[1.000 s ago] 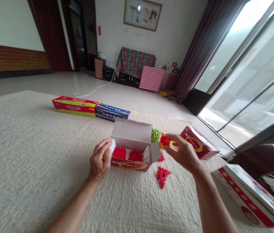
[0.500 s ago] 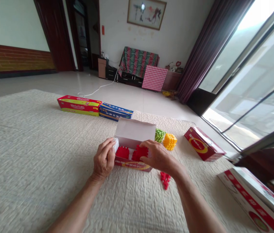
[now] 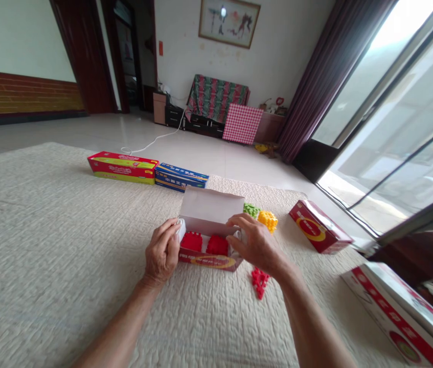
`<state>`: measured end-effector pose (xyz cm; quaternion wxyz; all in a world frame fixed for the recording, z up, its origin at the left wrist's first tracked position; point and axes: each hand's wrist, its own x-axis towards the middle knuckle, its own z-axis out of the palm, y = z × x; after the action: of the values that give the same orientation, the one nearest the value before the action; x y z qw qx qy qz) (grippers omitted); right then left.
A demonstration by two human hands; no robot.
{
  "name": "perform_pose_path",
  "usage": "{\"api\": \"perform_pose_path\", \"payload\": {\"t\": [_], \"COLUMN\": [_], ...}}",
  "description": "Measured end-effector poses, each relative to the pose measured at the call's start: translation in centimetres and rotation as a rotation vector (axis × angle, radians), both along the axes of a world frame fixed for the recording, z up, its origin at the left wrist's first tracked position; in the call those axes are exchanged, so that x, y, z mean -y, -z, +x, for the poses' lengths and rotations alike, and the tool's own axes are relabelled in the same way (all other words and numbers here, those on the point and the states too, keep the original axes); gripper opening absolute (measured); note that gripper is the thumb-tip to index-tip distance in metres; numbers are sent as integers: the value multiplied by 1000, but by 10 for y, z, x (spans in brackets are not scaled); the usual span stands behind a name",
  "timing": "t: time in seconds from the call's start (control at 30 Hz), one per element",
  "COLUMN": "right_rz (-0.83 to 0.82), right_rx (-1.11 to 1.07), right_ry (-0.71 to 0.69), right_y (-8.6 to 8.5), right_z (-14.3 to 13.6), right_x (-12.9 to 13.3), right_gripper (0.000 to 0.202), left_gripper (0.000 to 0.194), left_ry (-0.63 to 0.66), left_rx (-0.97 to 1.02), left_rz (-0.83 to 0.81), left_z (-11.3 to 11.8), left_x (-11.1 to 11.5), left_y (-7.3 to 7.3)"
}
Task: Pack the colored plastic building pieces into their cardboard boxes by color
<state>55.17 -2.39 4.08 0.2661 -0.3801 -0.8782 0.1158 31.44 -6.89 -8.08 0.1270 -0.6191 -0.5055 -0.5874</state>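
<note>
An open red cardboard box [image 3: 209, 261] lies on the cream quilted mat [image 3: 47, 245], its white lid flap standing up behind. Two red spiky plastic blocks [image 3: 204, 243] sit side by side inside it. My left hand [image 3: 161, 254] grips the box's left end. My right hand [image 3: 254, 244] rests on the box's right end, fingers curled over the rim, and I see nothing in it. Just behind my right hand stand a green block [image 3: 251, 209] and a yellow block [image 3: 268, 220]. A flat red piece [image 3: 258, 281] lies on the mat below my right wrist.
A closed red box [image 3: 319, 233] lies to the right. A long red box [image 3: 121, 167] and a blue box [image 3: 180, 177] lie at the mat's far edge. A large red-and-white box [image 3: 404, 317] sits at the lower right beside the glass doors.
My right hand carried a red block from beside the box into the box, set it next to the first one, then drew back to the box's right end. My left hand stayed put.
</note>
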Motion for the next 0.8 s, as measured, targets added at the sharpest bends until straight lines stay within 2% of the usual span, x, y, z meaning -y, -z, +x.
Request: {"api": "perform_pose_path", "payload": {"t": [0.1, 0.17, 0.23, 0.3, 0.43, 0.53, 0.67, 0.8], "right_rz": [84, 88, 26, -72, -194, -221, -226, -127], "right_rx": [-112, -104, -9, 125, 241, 232, 239, 206], "right_ry": [135, 219, 235, 184, 43, 33, 55, 131], "right_y": [-8, -8, 0, 14, 46, 60, 65, 55], "right_z": [25, 46, 65, 76, 77, 73, 76, 84], "right_x": [-6, -13, -19, -24, -30, -34, -36, -36], "right_gripper": [16, 16, 19, 29, 49, 48, 35, 35], "left_gripper": [28, 28, 28, 28, 28, 27, 27, 27], "left_ry": [4, 8, 10, 11, 12, 8, 7, 11], "left_rx": [5, 7, 5, 7, 2, -5, -6, -2], "left_rz": [-1, 2, 2, 1, 4, 11, 10, 7], "left_z": [0, 0, -1, -1, -1, -1, 0, -1], "left_x": [1, 1, 0, 0, -1, 0, 0, 0], "left_y": [0, 0, 0, 0, 0, 0, -1, 0]}}
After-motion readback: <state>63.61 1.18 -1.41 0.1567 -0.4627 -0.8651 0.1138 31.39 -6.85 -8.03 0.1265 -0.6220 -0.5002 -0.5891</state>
